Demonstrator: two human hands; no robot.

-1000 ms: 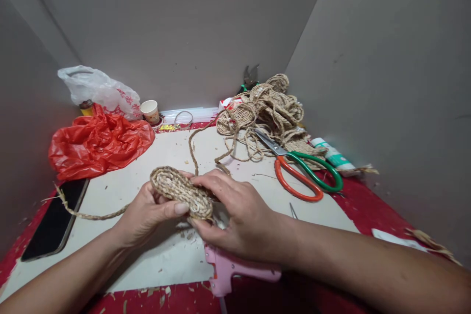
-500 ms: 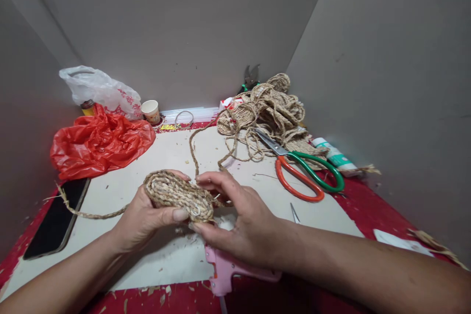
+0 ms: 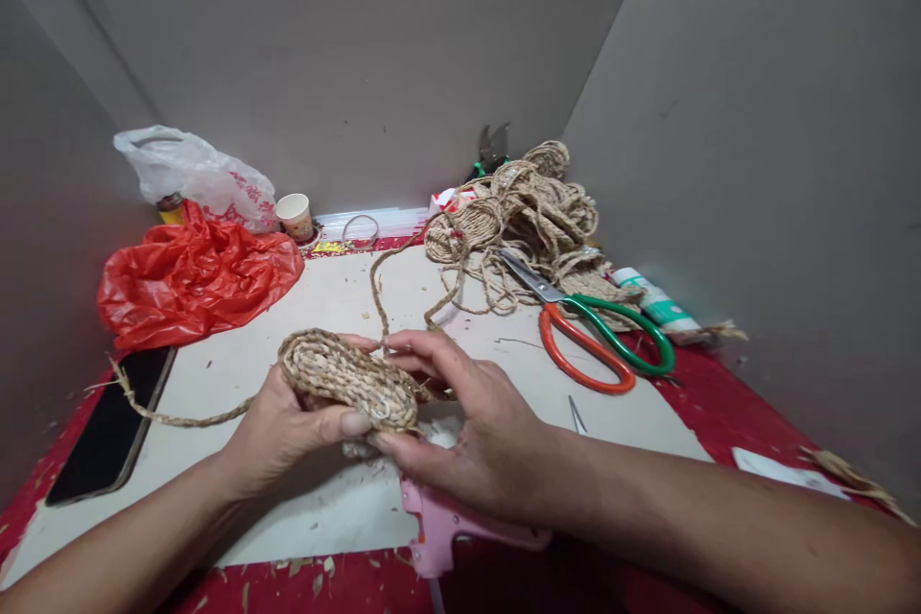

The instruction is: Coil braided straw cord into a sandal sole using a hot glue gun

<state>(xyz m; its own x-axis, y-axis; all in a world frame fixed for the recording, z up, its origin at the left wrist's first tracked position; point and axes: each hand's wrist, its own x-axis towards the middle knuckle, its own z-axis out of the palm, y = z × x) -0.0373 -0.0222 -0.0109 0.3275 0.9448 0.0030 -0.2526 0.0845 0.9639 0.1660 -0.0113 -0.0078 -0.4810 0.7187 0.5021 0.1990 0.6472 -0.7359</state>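
Bridging both hands (image 3: 277, 427) (image 3: 479, 432): braided coil (image 3: 343, 376)

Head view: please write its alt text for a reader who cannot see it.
A person's left grip holds an oval coil of braided cord, the right grip at its right end. Around them lie a pink glue gun, scissors, heaped cord and a red plastic bag.

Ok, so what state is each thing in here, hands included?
Left hand: closed on the rope coil
Right hand: curved about the coil's right end; grip unclear
Rope coil: wound oblong, held
Scissors: lying down, blades apparently closed
Phone: flat, screen dark
Red bag: crumpled
White bag: crumpled
Paper cup: mouth up, uncovered
Pink glue gun: lying down, partly hidden; on or off unclear
Rope pile: heaped loosely
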